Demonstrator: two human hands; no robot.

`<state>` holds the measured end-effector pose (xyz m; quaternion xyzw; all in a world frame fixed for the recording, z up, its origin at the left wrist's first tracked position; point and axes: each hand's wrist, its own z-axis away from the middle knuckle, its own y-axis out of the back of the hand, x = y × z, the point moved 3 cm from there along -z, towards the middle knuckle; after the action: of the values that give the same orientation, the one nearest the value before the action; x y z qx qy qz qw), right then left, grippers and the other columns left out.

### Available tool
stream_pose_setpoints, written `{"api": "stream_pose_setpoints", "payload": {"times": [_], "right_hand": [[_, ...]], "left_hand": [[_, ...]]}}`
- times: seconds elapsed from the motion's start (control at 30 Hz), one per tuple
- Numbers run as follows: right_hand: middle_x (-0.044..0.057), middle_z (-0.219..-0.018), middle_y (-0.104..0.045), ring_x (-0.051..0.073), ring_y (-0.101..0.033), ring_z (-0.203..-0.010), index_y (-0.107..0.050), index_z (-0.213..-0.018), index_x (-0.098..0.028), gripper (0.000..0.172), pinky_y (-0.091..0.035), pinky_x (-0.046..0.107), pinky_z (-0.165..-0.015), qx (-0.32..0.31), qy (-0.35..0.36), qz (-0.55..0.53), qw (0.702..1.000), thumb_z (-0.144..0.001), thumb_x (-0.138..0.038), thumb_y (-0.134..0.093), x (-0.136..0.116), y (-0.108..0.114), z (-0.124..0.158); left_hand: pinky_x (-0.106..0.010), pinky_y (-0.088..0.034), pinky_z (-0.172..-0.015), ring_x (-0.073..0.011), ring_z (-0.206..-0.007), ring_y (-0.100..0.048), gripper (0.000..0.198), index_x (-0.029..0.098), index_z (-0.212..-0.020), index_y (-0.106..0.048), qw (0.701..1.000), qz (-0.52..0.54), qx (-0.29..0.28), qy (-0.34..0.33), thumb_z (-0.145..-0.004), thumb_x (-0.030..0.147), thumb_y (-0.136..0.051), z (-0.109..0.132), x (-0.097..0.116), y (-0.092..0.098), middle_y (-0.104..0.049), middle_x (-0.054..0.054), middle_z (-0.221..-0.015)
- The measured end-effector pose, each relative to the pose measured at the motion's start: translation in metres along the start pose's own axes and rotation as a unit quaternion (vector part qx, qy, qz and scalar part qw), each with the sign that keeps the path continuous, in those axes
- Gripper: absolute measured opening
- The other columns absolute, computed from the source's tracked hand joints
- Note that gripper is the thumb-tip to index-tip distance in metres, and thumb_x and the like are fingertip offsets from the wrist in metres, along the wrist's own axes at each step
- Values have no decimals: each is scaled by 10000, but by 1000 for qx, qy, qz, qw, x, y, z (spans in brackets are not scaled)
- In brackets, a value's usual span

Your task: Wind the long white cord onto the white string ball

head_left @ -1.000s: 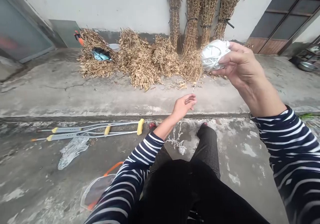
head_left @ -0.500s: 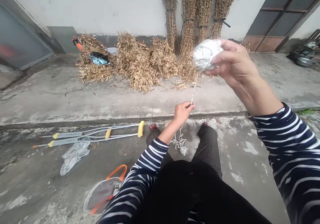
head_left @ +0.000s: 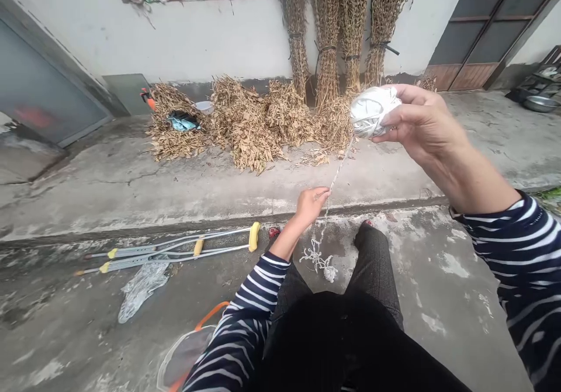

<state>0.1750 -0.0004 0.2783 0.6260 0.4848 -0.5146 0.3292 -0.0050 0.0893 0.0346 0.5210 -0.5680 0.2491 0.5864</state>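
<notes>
My right hand [head_left: 423, 120] is raised on the right, its thumb and fingers closed round a ball of white cord [head_left: 371, 111]. From the ball's underside a white strand [head_left: 338, 172] runs down and left to my left hand [head_left: 312, 205], which pinches it between thumb and fingertips. Below that hand the strand carries on to the ground. There, loose tangled cord [head_left: 314, 254] lies between my feet, with a small bunched clump [head_left: 330, 273] at its end.
A pair of crutches [head_left: 175, 249] and a crumpled clear plastic bag [head_left: 142, 290] lie on the left ground. A mesh bag with orange handles [head_left: 186, 354] sits nearer me. Beyond the concrete step [head_left: 197, 190] are dry plant heaps [head_left: 258, 126] and tied bundles [head_left: 328, 47].
My left hand has moved slightly down and left along the strand, so the length between my hands is longer. The view has shifted, bringing the window into sight.
</notes>
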Motion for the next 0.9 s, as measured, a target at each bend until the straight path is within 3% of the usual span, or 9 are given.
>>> {"api": "stream_pose_setpoints", "payload": {"times": [0.1, 0.2, 0.27, 0.37, 0.5, 0.57, 0.7, 0.8, 0.9], "right_hand": [[58, -906, -717, 178, -647, -723, -732, -909, -142, 430, -575, 314, -544, -7, 4, -7, 1000, -485, -84, -775, 0, 1, 4], [59, -948, -735, 190, -668, -731, -753, -945, -159, 500, -581, 303, -518, -27, -21, -20, 999, -452, -95, -801, 2, 0, 9], [59, -973, -735, 189, -674, -753, -751, -962, -178, 489, -589, 303, -534, -50, -28, -13, 998, -480, -119, -804, 0, -3, 9], [57, -1051, -730, 189, -683, -827, -739, -948, -198, 429, -604, 297, -587, -59, 16, 7, 998, -529, -124, -794, -16, -4, 6], [43, -1003, -722, 180, -665, -813, -726, -907, -202, 398, -606, 292, -599, -1, 78, 37, 996, -526, -106, -785, -32, 12, -4], [42, -936, -709, 176, -650, -763, -711, -900, -198, 381, -604, 311, -589, 21, 56, 45, 997, -531, -119, -759, -23, 25, -8], [54, -988, -718, 197, -690, -822, -705, -979, -217, 409, -628, 355, -655, -1, -21, 42, 999, -577, -152, -749, 14, 42, -6], [48, -1050, -728, 205, -709, -881, -705, -1018, -234, 409, -640, 368, -704, -23, -18, 12, 999, -615, -184, -745, 28, 35, -2], [39, -1113, -732, 198, -707, -915, -697, -1047, -243, 422, -648, 360, -745, -41, -5, -29, 999, -631, -183, -728, 26, 19, -2]], "left_hand": [[-393, -569, -1015, -248, -1090, -742, 138, 182, -889, -821, 999, -11, 22, -20, -886, 227, -691, -19, 4, 27, -809, -91, -1131], [-328, -623, -722, -203, -820, -747, 163, 143, -879, -781, 1000, 25, 13, 6, -898, 160, -621, -68, 26, 46, -795, -78, -937], [-279, -585, -596, -158, -654, -694, 194, 117, -860, -738, 996, 90, -5, 26, -914, 107, -552, -105, 51, 39, -740, -49, -776], [-256, -569, -601, -108, -549, -626, 195, 112, -804, -687, 987, 153, -47, 22, -932, 102, -541, -126, 85, -14, -674, -13, -658], [-253, -566, -664, -121, -630, -671, 190, 100, -818, -724, 939, 175, -296, 16, -847, 285, -756, -51, 86, -105, -728, -52, -715], [-261, -551, -631, -125, -597, -655, 331, 98, -876, -726, 906, 223, -357, 40, -764, 388, -842, 2, 73, -110, -728, -55, -699], [-261, -544, -549, -127, -523, -650, 448, 124, -1064, -701, 926, 257, -266, 78, -794, 462, -817, 41, 44, -33, -732, -42, -695], [-250, -565, -535, -145, -579, -695, 369, 141, -965, -687, 965, 232, -101, 62, -808, 457, -796, 10, 35, 43, -742, -49, -727], [-237, -569, -530, -156, -645, -727, 390, 136, -975, -660, 970, 244, 5, 3, -789, 446, -808, -37, 47, 80, -755, -59, -794]]}}
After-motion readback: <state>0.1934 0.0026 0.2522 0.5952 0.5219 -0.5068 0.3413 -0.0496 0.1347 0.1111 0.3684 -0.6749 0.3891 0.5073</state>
